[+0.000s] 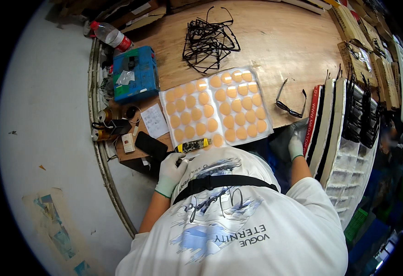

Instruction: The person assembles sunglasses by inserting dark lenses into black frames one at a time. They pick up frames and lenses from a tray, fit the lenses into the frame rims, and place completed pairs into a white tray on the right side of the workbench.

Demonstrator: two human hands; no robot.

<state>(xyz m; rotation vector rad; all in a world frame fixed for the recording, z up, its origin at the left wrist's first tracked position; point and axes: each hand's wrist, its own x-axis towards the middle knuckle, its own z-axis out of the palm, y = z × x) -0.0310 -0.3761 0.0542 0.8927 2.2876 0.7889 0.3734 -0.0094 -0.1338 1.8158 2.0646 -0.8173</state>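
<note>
My left hand (171,173), in a white glove, is at the table's near edge with its fingers bent round a small dark thing I cannot make out. Just beyond its fingertips lies a yellow-ended tool (193,145) with a patterned middle. An open sheet folder (214,117) bearing rows of round peach-coloured discs (196,114) is spread in front of my body. My right hand (295,146), also gloved, hangs below the table edge with its fingers stretched out, close beside a red-edged tray (312,117). One pair of black eyeglasses (291,109) rests on the table near it.
Black eyeglass frames (210,43) are heaped at the far middle. A blue box (136,75), a plastic bottle (112,37), a handwritten paper (154,120) and a black phone (151,146) are at left. White compartment trays (351,158) holding glasses stand upright at right.
</note>
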